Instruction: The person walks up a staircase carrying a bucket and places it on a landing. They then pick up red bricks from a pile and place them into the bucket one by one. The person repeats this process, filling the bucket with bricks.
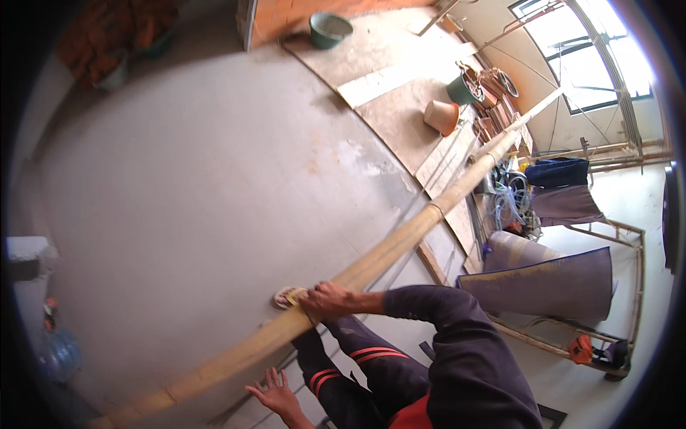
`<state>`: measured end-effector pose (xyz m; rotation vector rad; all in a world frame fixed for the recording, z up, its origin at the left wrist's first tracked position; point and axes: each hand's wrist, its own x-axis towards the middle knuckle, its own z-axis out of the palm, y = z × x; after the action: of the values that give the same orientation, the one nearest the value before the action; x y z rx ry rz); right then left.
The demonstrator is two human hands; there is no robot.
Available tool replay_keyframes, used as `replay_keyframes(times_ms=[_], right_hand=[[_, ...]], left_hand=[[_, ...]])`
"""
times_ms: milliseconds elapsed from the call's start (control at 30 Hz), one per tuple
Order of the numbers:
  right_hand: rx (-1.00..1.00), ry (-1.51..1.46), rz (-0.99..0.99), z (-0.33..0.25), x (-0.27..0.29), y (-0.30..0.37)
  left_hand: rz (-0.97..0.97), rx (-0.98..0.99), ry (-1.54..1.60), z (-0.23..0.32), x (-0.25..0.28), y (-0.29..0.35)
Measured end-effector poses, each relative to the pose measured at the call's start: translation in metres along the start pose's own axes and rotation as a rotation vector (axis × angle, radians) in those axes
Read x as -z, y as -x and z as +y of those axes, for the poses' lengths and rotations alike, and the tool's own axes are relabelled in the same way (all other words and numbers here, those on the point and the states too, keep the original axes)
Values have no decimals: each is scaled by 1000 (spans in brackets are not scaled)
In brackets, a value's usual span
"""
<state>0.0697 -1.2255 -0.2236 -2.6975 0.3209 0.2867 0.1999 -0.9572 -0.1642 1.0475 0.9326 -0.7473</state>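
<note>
A long, thick bamboo pole (393, 243) slants across the view from the lower left to the upper right, its far part reaching toward the window. My right hand (329, 300) is closed around the pole near its middle, with the arm in a dark sleeve stretched out from the right. Below the pole, at the lower edge, my left hand (275, 393) has its fingers spread and holds nothing. It is apart from the pole. A sandalled foot (289, 297) shows just behind the pole by my right hand.
Boards (379, 107) lie on the floor beyond the pole, with an orange bucket (441, 118) and green tubs (330, 32). Coiled hoses (509, 204), a rolled mat (550, 282) and a bamboo frame (636, 286) stand on the right. A water bottle (61, 354) is far left.
</note>
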Motion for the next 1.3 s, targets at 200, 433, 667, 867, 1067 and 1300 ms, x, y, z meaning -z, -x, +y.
replay_keyframes(times_ms=[200,433,667,867,1067,1300], right_hand=[[155,-27,-96,-74,146,54],[-31,-25,-444,-129,263,114],[-38,-71,-341,-131,356,171],[-17,-117,-211,-33,365,205],[12,-149,-91,32,368,215],[20,-203,-59,56,397,196]], left_hand=[[-255,-86,118,53,26,51],[-259,-360,101,74,-5,164],[-249,-457,-48,18,-37,198],[-255,-398,-48,-9,-153,233],[-386,-373,-135,-16,-208,262],[-326,-503,-194,-3,-267,268]])
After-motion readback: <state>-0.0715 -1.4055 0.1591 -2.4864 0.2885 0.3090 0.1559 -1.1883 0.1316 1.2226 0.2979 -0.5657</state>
